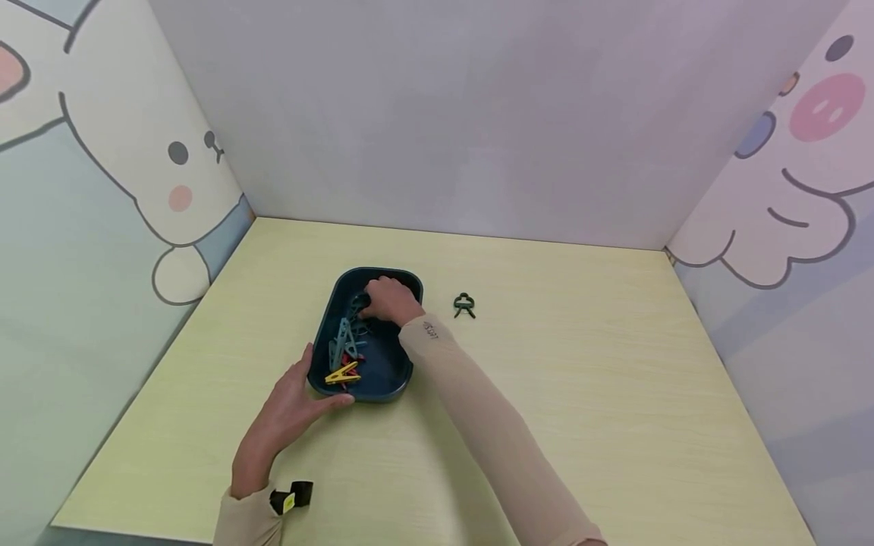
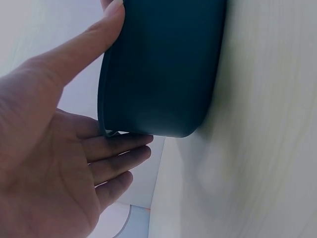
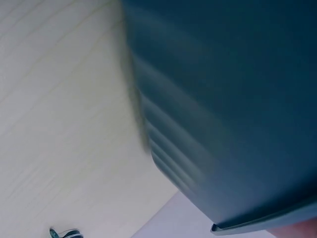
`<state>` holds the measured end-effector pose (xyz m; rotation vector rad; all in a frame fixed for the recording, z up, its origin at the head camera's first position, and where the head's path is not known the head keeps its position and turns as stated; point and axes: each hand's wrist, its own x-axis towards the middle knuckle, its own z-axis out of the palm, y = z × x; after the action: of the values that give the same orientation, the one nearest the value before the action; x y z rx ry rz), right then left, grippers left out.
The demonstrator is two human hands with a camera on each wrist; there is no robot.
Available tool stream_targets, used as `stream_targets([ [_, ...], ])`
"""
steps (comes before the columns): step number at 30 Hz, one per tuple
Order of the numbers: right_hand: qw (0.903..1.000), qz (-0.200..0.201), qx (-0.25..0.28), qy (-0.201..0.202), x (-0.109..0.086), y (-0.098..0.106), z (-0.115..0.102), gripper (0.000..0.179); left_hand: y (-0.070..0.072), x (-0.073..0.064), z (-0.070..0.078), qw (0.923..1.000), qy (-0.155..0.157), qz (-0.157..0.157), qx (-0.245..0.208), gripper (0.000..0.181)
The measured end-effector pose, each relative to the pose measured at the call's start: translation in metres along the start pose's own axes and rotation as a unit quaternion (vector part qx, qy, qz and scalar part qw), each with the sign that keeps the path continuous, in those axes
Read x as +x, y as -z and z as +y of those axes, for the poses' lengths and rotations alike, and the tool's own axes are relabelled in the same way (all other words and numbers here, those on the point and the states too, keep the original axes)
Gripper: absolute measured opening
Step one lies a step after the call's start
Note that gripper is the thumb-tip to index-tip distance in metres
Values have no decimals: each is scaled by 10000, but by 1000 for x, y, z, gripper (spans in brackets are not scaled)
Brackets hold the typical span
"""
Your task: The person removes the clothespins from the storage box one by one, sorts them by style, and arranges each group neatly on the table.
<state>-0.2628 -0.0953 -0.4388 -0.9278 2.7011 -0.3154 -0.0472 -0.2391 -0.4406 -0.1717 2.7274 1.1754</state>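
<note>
A dark teal plastic tray (image 1: pixel 382 383) stands on the table with several clips in it. My left hand (image 1: pixel 290 406) rests against its near left corner, thumb along the near wall and fingers straight beside the left wall; the left wrist view shows the thumb (image 2: pixel 94 42) touching the tray wall. Reaching into the far part of the tray, my right hand (image 1: pixel 392 299) has its fingertips by dark clips (image 1: pixel 356 305); what lies between them is hidden. Nearer me in the tray are light blue clothespins (image 1: pixel 344 341), a yellow clothespin (image 1: pixel 343 374) and red pieces (image 1: pixel 351 359).
A small dark green clip (image 1: pixel 464 305) lies on the pale wooden table (image 1: pixel 580 364), to the right of the tray. A grey wall (image 1: pixel 444 121) borders the table's far edge, and walls with cartoon animals stand at both sides. A black strap (image 1: pixel 300 494) is at the left wrist.
</note>
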Motion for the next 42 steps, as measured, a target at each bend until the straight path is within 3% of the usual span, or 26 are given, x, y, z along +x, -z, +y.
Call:
stream_targets([
  [21,9970,-696,169,309,0,15,7,55,0,-1,2,10000,24,-56,69,123],
  [42,9959,-798,90,414,4,13,14,54,0,-1,2,10000,-15,-9,68,121],
])
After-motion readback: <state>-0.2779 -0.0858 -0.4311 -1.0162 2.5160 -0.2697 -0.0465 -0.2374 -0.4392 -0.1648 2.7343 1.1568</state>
